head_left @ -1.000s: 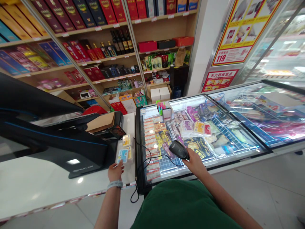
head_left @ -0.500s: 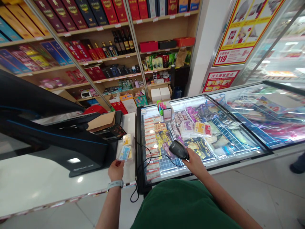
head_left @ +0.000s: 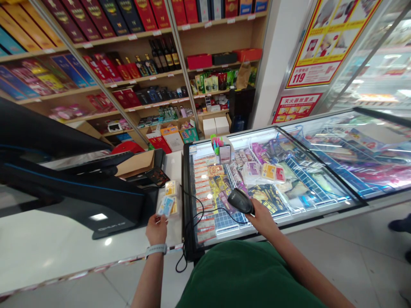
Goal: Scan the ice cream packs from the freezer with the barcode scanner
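My left hand (head_left: 157, 227) pinches the near edge of a flat pack with a blue label (head_left: 166, 206), over the counter strip beside the freezer. Just beyond it lie packs with yellow labels (head_left: 171, 187); one is partly covered by the blue one. A black handheld barcode scanner (head_left: 240, 201) is in my right hand (head_left: 262, 218), held over the freezer's glass top with its head pointing left. Its cable (head_left: 221, 209) loops leftward across the glass. Farther back on the glass rest clear packs with purple (head_left: 252, 168), yellow (head_left: 269, 172) and red labels (head_left: 280, 173).
A black checkout terminal (head_left: 105, 201) stands on the white counter (head_left: 38, 248) at left, with an open cardboard box (head_left: 136, 164) behind it. The chest freezer (head_left: 308, 216) extends right. Shelves of boxes and bottles (head_left: 165, 55) line the back. Someone's foot (head_left: 400, 225) shows at far right.
The blue-labelled pack has shifted very slightly left in my left hand. My right hand and the scanner stay almost still. The foot at far right has moved a little.
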Demonstrator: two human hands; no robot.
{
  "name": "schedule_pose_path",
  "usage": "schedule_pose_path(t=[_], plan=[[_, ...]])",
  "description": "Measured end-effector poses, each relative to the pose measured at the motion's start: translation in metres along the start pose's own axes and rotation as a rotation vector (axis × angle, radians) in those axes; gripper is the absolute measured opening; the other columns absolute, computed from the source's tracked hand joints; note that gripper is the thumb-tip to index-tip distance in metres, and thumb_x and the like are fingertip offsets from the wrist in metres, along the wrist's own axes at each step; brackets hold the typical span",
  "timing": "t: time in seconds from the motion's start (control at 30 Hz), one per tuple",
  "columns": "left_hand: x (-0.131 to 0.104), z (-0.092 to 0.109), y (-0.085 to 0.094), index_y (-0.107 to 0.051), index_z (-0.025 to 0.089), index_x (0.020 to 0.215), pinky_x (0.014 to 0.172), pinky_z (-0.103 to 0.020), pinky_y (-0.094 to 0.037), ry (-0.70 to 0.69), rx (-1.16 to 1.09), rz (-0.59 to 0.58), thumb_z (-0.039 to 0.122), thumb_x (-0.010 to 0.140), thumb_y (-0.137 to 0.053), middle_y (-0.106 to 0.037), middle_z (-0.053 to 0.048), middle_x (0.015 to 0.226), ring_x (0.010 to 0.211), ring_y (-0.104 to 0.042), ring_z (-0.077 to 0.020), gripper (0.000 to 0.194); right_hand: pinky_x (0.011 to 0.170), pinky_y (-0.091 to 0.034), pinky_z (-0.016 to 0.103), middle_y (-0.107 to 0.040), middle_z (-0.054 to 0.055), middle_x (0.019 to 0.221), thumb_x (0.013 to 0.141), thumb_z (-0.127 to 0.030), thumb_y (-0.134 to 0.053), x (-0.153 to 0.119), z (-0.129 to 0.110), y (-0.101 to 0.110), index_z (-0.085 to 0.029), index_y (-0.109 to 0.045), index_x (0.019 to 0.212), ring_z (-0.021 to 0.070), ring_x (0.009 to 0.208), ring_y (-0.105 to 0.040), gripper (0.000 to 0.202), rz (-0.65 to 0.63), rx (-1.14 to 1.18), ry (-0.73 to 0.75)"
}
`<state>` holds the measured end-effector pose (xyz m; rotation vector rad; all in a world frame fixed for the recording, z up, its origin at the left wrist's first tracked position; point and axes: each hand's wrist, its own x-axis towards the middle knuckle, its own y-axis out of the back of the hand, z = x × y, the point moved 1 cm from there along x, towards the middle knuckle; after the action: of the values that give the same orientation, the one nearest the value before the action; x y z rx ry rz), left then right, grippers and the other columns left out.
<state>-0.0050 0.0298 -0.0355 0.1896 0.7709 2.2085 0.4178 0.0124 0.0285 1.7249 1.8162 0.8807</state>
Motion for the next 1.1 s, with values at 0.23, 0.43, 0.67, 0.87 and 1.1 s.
schedule_pose_path(t=[0.23, 0.43, 0.67, 0.87, 1.1], plan=[[-0.003, 0.013, -0.003, -0.054, 0.016, 0.099, 0.061, -0.028, -0.055, 0.004, -0.136, 0.026, 0.028, 0.080, -0.059, -0.065, -0.003, 0.082, 0.060, -0.066, -0.0143, 0.023, 0.072, -0.042, 0.031, -0.060, 0.006, 0.089, 0.077, -0.018, -0.052, 0.000, 0.001, -0.001, -0.019, -0.050, 0.094, 0.0225, 0.083, -0.058, 0.017, 0.003, -0.005, 0.007], [-0.005, 0.022, -0.011, -0.055, 0.016, 0.094, 0.064, -0.029, -0.056, -0.034, -0.166, 0.000, 0.029, 0.078, -0.061, -0.064, -0.002, 0.083, 0.063, -0.065, -0.0143, 0.021, 0.073, -0.042, 0.032, -0.061, 0.006, 0.090, 0.077, -0.019, -0.052, 0.001, 0.005, -0.003, -0.019, -0.050, 0.093, 0.0231, 0.084, -0.058, 0.017, 0.011, -0.029, 0.008], [-0.011, 0.039, -0.026, -0.057, 0.015, 0.094, 0.067, -0.032, -0.059, -0.048, -0.305, -0.142, 0.029, 0.075, -0.062, -0.063, -0.002, 0.078, 0.066, -0.067, -0.0155, 0.024, 0.074, -0.043, 0.032, -0.061, 0.007, 0.091, 0.077, -0.020, -0.053, 0.000, 0.007, -0.004, -0.019, -0.050, 0.096, 0.0243, 0.087, -0.058, 0.019, 0.004, -0.040, 0.009], [-0.015, 0.050, -0.036, -0.058, 0.016, 0.095, 0.068, -0.031, -0.059, -0.103, -0.271, -0.173, 0.029, 0.078, -0.059, -0.066, -0.003, 0.085, 0.067, -0.066, -0.0138, 0.021, 0.074, -0.043, 0.031, -0.061, 0.006, 0.091, 0.077, -0.019, -0.054, 0.000, 0.005, -0.002, -0.019, -0.051, 0.096, 0.0228, 0.086, -0.058, 0.020, 0.003, -0.020, 0.006], [-0.022, 0.056, -0.047, -0.054, 0.017, 0.102, 0.068, -0.033, -0.059, -0.118, -0.357, -0.256, 0.026, 0.078, -0.060, -0.064, -0.003, 0.084, 0.069, -0.066, -0.0155, 0.026, 0.075, -0.043, 0.032, -0.062, 0.006, 0.094, 0.076, -0.019, -0.055, 0.000, 0.007, -0.002, -0.019, -0.053, 0.099, 0.0230, 0.089, -0.059, 0.023, 0.012, -0.004, 0.002]])
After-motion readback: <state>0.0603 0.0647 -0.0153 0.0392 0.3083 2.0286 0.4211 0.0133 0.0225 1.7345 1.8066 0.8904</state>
